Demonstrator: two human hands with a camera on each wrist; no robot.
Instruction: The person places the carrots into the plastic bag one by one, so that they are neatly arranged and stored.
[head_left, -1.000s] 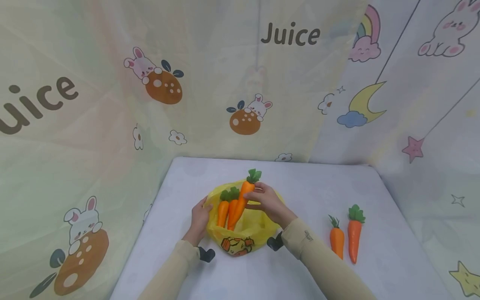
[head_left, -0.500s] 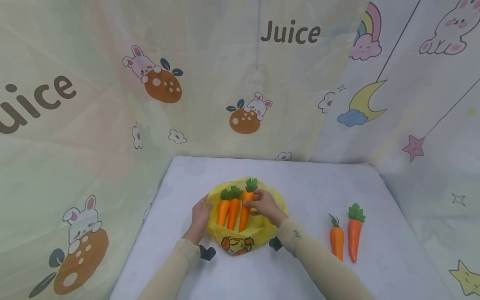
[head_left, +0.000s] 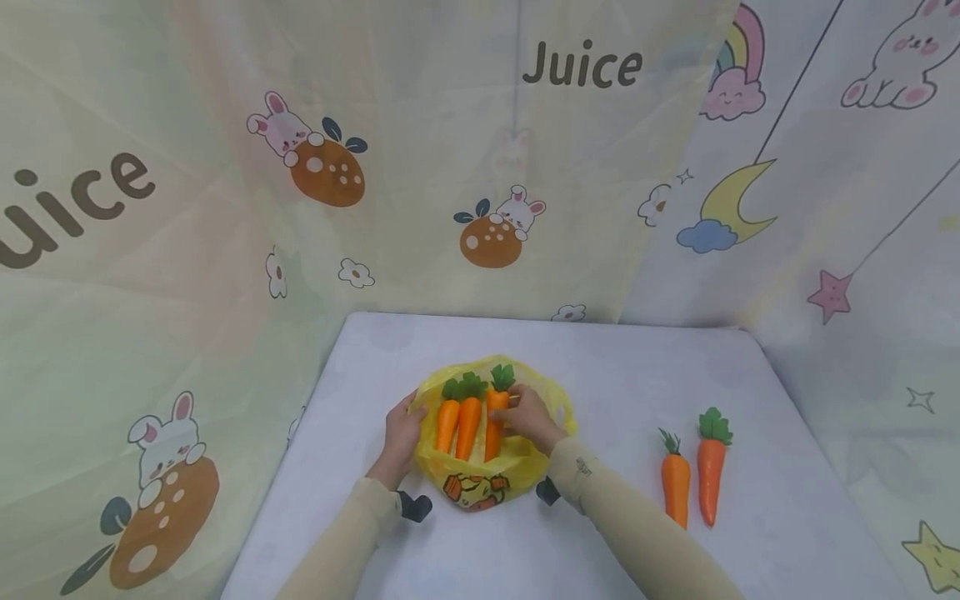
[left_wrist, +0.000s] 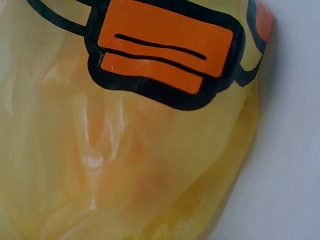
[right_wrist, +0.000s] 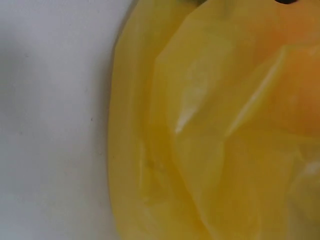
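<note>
Left hand [head_left: 403, 435] is at about 9 o'clock on the yellow bag [head_left: 522, 482], thumb and fingers pinching its rim. Inside, tops toward 12: the left carrot [head_left: 447, 427], the middle carrot [head_left: 468, 427] right beside it, then a third carrot [head_left: 493, 437] slightly apart. Right hand [head_left: 531, 418] comes in around 3 o'clock, bent fingers and thumb pinching that third one just under the leaves. Well clear of the bag, between 3 and 4, there's a spiky-topped carrot [head_left: 676, 483] on the white table [head_left: 780, 508], plus a redder carrot [head_left: 711, 479] near it.
</note>
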